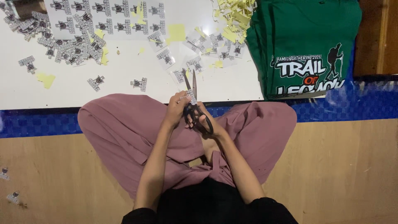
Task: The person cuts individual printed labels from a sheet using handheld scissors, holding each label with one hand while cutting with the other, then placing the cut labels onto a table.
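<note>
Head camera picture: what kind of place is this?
Probably a small craft or shirt-printing workspace on the floor. The right hand works scissors on a small sticker held by the left hand, cut stickers litter a white board, and folded green printed shirts are stacked nearby.

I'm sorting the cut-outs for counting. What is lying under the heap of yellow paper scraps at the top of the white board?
Under the yellow scraps a few printed cut-outs poke out on the white board, beside the green shirts. Whatever lies deeper under the heap is covered.
</note>
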